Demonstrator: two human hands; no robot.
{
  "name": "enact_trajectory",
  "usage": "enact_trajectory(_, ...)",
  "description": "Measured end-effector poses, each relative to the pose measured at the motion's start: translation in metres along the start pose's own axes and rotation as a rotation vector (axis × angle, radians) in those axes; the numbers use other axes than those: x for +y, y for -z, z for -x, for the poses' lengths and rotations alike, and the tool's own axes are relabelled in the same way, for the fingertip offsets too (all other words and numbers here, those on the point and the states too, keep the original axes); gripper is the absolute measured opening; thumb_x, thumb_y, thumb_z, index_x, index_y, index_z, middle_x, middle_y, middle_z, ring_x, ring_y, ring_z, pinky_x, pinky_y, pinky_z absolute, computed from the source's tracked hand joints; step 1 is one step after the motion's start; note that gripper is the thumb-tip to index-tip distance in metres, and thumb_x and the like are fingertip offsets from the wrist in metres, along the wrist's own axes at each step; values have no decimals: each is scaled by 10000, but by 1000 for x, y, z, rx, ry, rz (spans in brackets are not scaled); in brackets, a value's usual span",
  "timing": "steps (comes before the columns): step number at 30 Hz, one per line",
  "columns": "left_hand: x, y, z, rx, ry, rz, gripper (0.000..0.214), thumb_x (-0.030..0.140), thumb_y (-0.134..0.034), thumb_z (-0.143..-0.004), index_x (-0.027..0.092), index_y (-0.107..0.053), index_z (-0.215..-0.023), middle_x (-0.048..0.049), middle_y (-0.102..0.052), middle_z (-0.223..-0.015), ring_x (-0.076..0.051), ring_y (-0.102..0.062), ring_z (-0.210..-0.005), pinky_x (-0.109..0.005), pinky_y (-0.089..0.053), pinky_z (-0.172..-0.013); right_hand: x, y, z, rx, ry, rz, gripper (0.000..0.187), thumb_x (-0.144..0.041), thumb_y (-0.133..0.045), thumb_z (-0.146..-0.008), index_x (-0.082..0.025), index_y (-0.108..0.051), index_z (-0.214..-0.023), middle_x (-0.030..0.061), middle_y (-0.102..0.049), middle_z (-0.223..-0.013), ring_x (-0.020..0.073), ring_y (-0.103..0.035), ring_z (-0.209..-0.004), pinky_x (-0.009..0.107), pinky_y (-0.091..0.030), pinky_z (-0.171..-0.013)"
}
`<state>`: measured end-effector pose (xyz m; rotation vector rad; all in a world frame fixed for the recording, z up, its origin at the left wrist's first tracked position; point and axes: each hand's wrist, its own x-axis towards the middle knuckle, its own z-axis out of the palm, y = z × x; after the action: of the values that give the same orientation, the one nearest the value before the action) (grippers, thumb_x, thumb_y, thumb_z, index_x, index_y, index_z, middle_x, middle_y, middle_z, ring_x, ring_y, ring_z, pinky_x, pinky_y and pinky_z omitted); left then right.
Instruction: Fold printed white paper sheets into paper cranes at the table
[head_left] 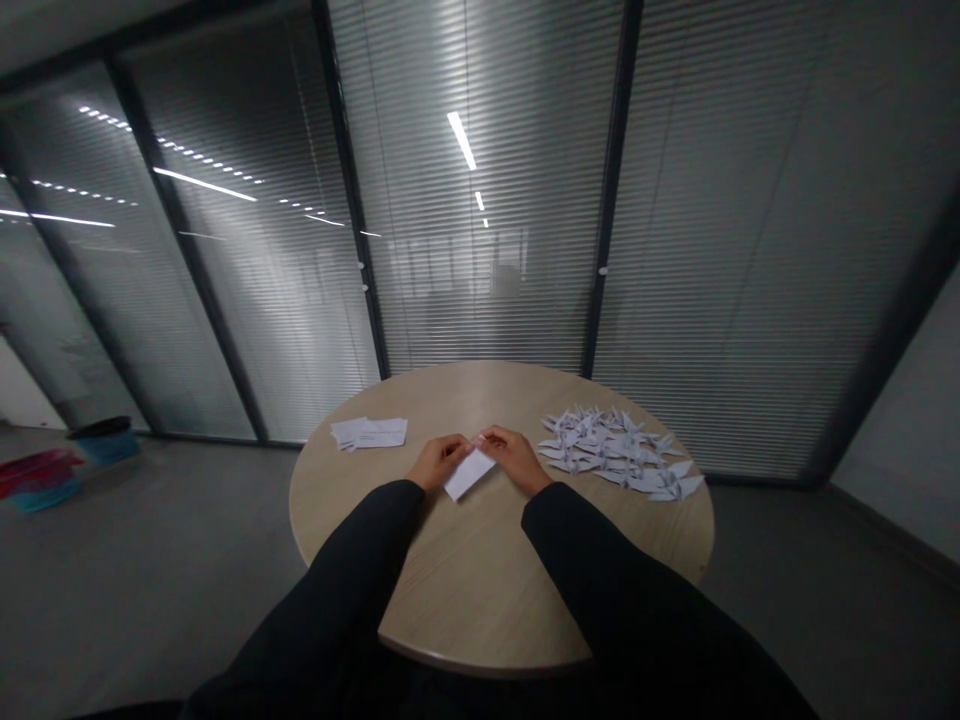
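Note:
Between my hands, over the middle of the round table (480, 600), is a small white sheet of paper (469, 476), with straight edges and turned at a slant. My left hand (441, 460) grips its upper left side, fingers bent inward. At the top edge my right hand (514, 456) pinches the paper, and the fingertips of both hands nearly meet there. Whether the sheet is folded in layers is too small to tell. To the right lies a spread of folded paper cranes (611, 448), grouped closely together. On the left rests a small pile of white paper sheets (371, 433).
Behind the table stands a glass partition with blinds (487, 300) and dark frames. On the floor at far left are a blue bin with a dark liner (105, 445) and one with a red liner (41, 480). A pale wall (907, 450) is at right.

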<state>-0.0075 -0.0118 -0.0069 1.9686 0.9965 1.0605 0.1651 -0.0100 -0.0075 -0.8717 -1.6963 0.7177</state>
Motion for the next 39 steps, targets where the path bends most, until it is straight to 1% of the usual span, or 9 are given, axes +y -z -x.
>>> enact_trajectory(3,2,-2,0,-27,24,17,427,541,-528,-750,120,-602,-745,2,-526,-599,-104,-461,-542,-215,-321,-499,0,0,0,17,13,92,249,-386,-578,-726,-149,-645,-692,20,-637,-655,140,-560,-620,240,-409,-593)
enact_trajectory(7,1,-2,-2,-26,48,40,433,548,-533,-741,120,-591,-714,11,-504,-571,-95,-444,-518,-212,-304,-484,-2,3,0,112,10,148,255,-382,-557,-730,-151,-652,-679,20,-626,-626,144,-552,-600,238,-393,-569)
enact_trajectory(12,1,0,-4,-19,-7,43,420,535,-549,-739,123,-569,-661,18,-490,-551,-88,-447,-510,-211,-320,-493,1,7,-4,249,-32,179,269,-394,-542,-717,-149,-644,-670,29,-614,-608,153,-540,-575,246,-389,-544)
enact_trajectory(18,2,-2,-3,-69,59,180,432,553,-571,-721,123,-556,-682,-13,-569,-553,-113,-538,-470,-239,-422,-492,7,12,-8,356,-58,196,279,-407,-529,-701,-153,-627,-639,35,-608,-588,161,-532,-565,253,-384,-537)
enact_trajectory(27,2,-3,-2,-117,102,302,410,510,-618,-704,102,-576,-707,-80,-651,-627,-140,-606,-514,-249,-453,-496,18,23,-14,486,-133,236,236,-381,-533,-706,-162,-610,-661,46,-626,-636,171,-541,-599,269,-395,-577)
enact_trajectory(28,2,-2,-2,-119,110,310,401,498,-622,-706,99,-579,-711,-81,-651,-624,-139,-605,-512,-253,-457,-502,21,27,-15,520,-131,242,232,-379,-529,-710,-165,-605,-667,48,-625,-646,173,-540,-613,271,-395,-587)
enact_trajectory(32,-3,0,-2,-75,137,313,371,459,-634,-711,92,-580,-722,-80,-645,-607,-129,-596,-492,-250,-455,-502,33,41,-18,779,-163,243,275,-438,-497,-726,-180,-575,-673,46,-598,-633,166,-493,-602,267,-367,-564)
enact_trajectory(33,-4,1,-3,-57,136,312,372,460,-631,-716,92,-581,-732,-81,-647,-614,-127,-595,-487,-245,-450,-494,34,41,-18,763,-147,224,288,-458,-498,-722,-183,-572,-678,40,-593,-625,163,-489,-598,261,-364,-557)
enact_trajectory(39,-3,-2,-2,-43,142,290,479,521,-603,-728,71,-601,-893,-100,-665,-685,-120,-597,-482,-222,-430,-456,15,21,-15,410,-65,0,357,-521,-519,-702,-168,-574,-685,24,-592,-641,164,-532,-634,252,-399,-575)
